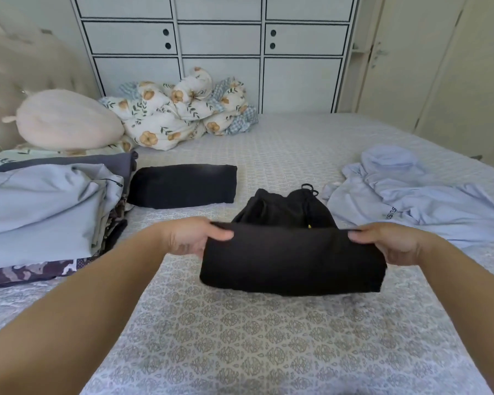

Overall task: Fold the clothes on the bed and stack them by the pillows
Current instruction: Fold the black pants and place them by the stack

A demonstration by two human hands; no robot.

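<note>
Both hands, left hand (191,238) and right hand (388,243), pinch a folded black cloth garment (293,260) at its ends. A stack of folded clothes (46,206) sits by the pale pink pillow (69,119) at the bed's left edge. A crumpled black drawstring garment (285,208) and a loose light blue hooded top (405,195) look unfolded.

We hold a folded black garment (293,259) above the patterned bed (240,337), our left hand (193,238) pinching its left edge, our right hand (388,242) its right. Just behind it lies a crumpled black drawstring piece (283,208); a second folded black item (183,186) sits beside a stack of folded clothes (49,206) near the pink pillow (69,119). A pale blue hooded top (411,195) sprawls unfolded at right.
</note>
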